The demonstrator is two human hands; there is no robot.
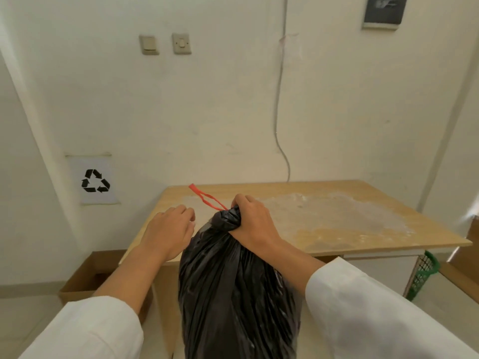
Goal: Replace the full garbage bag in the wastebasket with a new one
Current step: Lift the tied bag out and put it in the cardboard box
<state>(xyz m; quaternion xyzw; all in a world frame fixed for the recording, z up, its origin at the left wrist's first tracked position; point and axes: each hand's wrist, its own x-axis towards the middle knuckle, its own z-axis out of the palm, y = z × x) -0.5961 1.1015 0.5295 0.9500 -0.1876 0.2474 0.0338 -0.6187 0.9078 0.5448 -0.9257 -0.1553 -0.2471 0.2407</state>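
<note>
A full black garbage bag hangs in front of me, its neck bunched tight. My right hand grips that gathered neck from the right. A red drawstring loop sticks out of the neck and points up and left over the table. My left hand hovers just left of the neck with fingers loosely curled and apart, holding nothing. A clear thin plastic bag lies flat and spread on the table. A green mesh wastebasket shows partly under the table's right end.
The wooden table stands against a white wall. An open cardboard box sits on the floor to the left, under a recycling sign. Another cardboard piece is at the right edge. A cable runs down the wall.
</note>
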